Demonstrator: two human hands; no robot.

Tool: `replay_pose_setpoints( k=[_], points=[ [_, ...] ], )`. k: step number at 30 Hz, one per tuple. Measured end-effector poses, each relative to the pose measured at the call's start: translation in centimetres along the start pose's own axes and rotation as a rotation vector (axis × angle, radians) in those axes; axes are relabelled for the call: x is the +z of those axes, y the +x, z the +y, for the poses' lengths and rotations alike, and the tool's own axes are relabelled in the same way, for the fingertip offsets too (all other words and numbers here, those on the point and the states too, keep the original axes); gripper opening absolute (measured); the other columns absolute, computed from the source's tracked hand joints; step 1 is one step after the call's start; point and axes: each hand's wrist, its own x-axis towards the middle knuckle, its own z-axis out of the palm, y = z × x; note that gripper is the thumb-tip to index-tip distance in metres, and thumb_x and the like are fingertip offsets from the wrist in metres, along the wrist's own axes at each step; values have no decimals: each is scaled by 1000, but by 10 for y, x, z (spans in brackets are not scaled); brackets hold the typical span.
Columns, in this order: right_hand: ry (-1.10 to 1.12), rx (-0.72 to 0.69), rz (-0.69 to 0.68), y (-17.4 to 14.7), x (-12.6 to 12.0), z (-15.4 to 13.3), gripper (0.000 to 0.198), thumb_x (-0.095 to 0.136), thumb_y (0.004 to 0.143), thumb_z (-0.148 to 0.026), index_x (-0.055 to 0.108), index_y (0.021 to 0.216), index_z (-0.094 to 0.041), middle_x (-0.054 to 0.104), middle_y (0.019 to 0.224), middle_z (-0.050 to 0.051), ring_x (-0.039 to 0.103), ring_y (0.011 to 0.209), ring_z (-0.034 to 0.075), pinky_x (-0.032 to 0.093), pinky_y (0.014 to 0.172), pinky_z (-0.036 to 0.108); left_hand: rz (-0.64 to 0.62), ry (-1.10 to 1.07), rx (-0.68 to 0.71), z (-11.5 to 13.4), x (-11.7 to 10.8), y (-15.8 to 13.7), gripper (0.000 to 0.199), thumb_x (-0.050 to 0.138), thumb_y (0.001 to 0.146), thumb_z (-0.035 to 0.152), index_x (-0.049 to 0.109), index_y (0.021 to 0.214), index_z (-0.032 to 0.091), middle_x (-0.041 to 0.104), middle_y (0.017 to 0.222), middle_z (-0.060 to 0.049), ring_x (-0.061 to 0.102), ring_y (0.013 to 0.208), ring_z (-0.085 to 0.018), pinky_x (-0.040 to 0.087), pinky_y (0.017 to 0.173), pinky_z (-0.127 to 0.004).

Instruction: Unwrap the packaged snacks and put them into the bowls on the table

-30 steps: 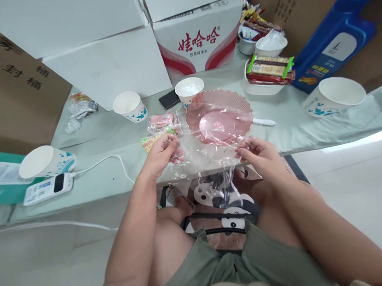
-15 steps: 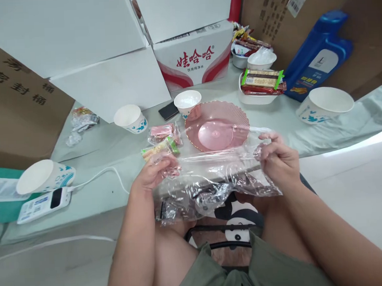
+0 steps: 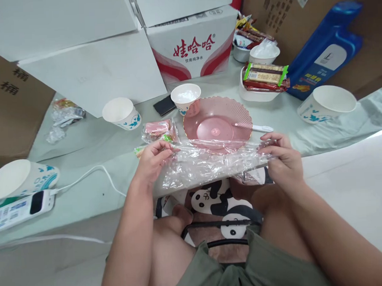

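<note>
A clear plastic film (image 3: 207, 163), possibly a bag, is stretched between my two hands at the table's front edge. My left hand (image 3: 155, 159) pinches its left end between thumb and fingers. At the other end my right hand (image 3: 282, 153) has its fingers closed on the film. The film's upper edge overlaps the near rim of a pink see-through plate (image 3: 215, 112) with a scalloped gold edge. To the plate's right lies a white plastic utensil handle (image 3: 262, 128). Pink wrapped snacks (image 3: 158, 129) lie just beyond my left hand, and a green-ended packet is partly hidden by it.
Paper bowls (image 3: 122, 114) with blue leaf prints stand around the table, one (image 3: 185, 97) behind the plate. A white power bank (image 3: 23, 209) with a cable is at left. White tubs of snacks (image 3: 260, 95) and a blue bottle (image 3: 326, 52) stand at back right, before cartons (image 3: 193, 50).
The film has been raised from over my lap and now lies more gathered along the table's edge. My left hand has moved slightly up. The white utensil handle shows more clearly.
</note>
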Motion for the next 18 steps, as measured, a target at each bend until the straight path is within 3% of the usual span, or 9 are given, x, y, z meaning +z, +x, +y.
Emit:
replay_pose_setpoints(
  k=[3,7,9,11,13,15,16,18],
  points=[
    [-80,-20,-93,-4,-10,4,30,56,79,-9,76,69,-30,62,121,4,65,105,23,56,92,49,-58,-32,-18,3,2,-4,39,87,55,17,60,84,19,59,86,3,73,76,-17,56,49,-20],
    [-89,32,148,1,-25,0,30,56,74,-9,77,81,-30,65,121,4,61,120,28,47,109,59,-138,-46,0,9,-2,-10,39,83,61,17,58,92,20,56,91,2,72,70,-15,43,35,-14],
    [13,35,161,5,-23,-14,26,58,80,-13,75,93,-28,69,112,5,65,115,27,49,108,56,-215,-44,-6,9,-2,-13,37,83,64,19,59,93,19,58,96,0,73,70,-16,43,34,-14],
    [120,10,-91,7,-11,-36,24,62,87,-22,70,109,-28,72,113,7,68,112,25,54,104,50,-321,-44,-10,8,1,-16,35,84,66,22,61,93,19,59,100,-2,73,67,-16,43,33,-15],
    [155,-26,-426,7,10,-59,41,69,87,-29,63,127,-26,71,126,10,68,117,25,56,103,45,-438,-41,-5,8,5,-21,32,85,69,25,64,92,19,60,100,-3,72,62,-15,41,32,-16],
    [149,-45,-657,5,34,-77,61,75,82,-30,55,138,-23,68,136,12,67,120,26,58,98,42,-554,-28,7,11,8,-25,28,84,72,30,65,89,19,63,101,-4,73,59,-16,41,32,-17],
    [125,-30,-729,3,45,-82,64,75,80,-28,54,140,-22,70,132,12,70,113,25,60,92,41,-596,-12,13,14,7,-26,28,84,74,32,65,89,19,65,104,-5,73,59,-17,42,33,-18],
    [49,28,-813,0,60,-87,47,71,80,-24,64,126,-21,78,106,8,74,88,22,60,75,36,-590,24,28,22,4,-27,32,85,74,32,66,98,22,69,113,-7,75,64,-19,49,40,-21]
  ],
)
